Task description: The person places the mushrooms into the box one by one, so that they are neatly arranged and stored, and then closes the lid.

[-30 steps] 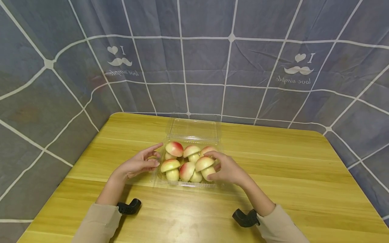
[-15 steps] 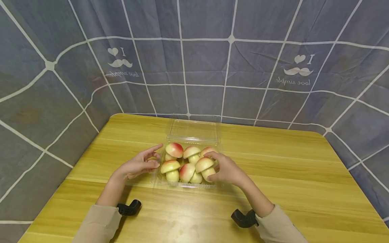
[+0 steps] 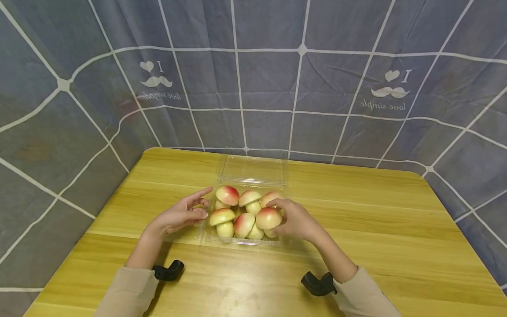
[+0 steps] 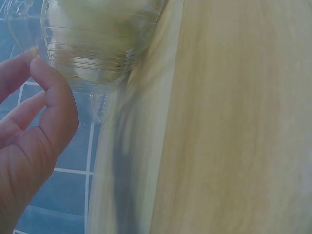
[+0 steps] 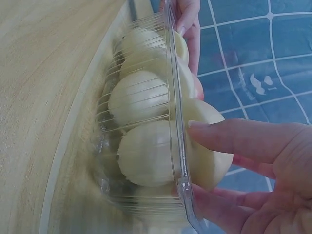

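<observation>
A clear plastic clamshell box (image 3: 239, 241) lies on the table with its lid (image 3: 253, 169) folded back. Several mushroom-shaped pieces with pale yellow stems and red-blushed caps fill it in two rows. My right hand (image 3: 297, 220) holds the front right mushroom (image 3: 268, 218) by its cap, fingers behind and thumb in front; its stem is mostly hidden in the head view. In the right wrist view, that cap (image 5: 209, 146) rises above the box rim. At the box's left side, my left hand (image 3: 182, 215) pinches the rim between thumb and a finger, index finger extended.
The wooden table (image 3: 376, 229) extends to both sides and in front of the box. A grey-blue checked curtain (image 3: 269, 79) hangs behind and around it. Black wrist-worn mounts (image 3: 169, 270) stick out from both sleeves.
The front right mushroom has turned in my right hand: its cap now faces forward and covers most of the stem. My left hand and the box have stayed in place.
</observation>
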The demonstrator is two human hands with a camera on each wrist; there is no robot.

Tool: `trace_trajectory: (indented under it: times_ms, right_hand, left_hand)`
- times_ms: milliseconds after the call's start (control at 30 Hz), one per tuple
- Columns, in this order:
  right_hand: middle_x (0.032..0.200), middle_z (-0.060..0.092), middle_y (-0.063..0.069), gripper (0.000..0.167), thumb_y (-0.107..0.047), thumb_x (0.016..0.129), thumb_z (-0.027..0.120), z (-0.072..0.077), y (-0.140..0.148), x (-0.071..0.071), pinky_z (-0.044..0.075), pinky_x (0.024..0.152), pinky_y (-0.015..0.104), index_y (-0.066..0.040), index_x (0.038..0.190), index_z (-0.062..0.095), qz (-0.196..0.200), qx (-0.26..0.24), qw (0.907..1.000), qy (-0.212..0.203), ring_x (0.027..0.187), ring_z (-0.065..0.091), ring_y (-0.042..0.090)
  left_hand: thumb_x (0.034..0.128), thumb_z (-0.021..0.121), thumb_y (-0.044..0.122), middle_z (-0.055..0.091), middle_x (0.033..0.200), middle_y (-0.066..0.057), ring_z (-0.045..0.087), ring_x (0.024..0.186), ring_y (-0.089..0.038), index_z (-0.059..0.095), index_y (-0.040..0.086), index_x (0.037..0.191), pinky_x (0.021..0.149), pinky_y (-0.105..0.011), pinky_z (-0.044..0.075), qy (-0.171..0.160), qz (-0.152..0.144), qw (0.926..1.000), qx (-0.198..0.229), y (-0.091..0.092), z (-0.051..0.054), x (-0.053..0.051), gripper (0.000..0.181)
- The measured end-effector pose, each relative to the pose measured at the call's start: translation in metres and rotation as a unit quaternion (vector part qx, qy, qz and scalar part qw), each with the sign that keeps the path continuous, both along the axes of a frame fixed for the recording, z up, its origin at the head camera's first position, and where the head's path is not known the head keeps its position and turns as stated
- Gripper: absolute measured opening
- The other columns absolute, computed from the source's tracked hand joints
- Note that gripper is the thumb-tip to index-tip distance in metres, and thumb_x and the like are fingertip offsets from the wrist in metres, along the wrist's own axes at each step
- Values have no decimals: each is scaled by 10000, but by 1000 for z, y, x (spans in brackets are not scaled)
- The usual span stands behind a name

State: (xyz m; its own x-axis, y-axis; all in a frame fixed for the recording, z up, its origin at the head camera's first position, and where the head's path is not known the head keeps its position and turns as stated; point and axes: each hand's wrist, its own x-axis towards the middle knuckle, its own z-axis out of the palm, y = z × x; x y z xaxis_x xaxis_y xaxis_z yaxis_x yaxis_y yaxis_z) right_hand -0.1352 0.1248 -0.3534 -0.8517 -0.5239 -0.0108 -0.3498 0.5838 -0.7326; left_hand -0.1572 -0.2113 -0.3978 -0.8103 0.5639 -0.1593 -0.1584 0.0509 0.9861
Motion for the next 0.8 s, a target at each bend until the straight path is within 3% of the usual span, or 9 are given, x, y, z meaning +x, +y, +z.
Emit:
trace_trajectory:
  times_ms: [433,633,800]
  right_hand:
    - [1032,594,111,534,-18,670,773,1,2,-1,483,621,274,-40,1174,596,83,160,9997,-135,721,568,164]
    - [1025,611,102,500,-25,675,739,2,1,-5,473,613,255,-42,1160,617,106,430,9990,-17,774,552,174]
    - [1019,610,124,516,-20,671,738,3,1,-6,465,599,254,-31,1172,613,96,552,9984,-5,714,557,144]
  left_hand:
    - [894,554,-24,346,1103,-107,483,752,-90,78,75,1503,675,-234,458,-52,24,10000,10,0,0,1,778]
    - [895,556,-20,346,1105,-107,477,752,-91,81,78,1503,678,-232,458,-64,20,10000,-4,0,0,0,778]
    - [897,554,-17,346,1107,-109,476,745,-89,83,85,1505,669,-228,454,-62,16,10000,-5,-1,0,0,776]
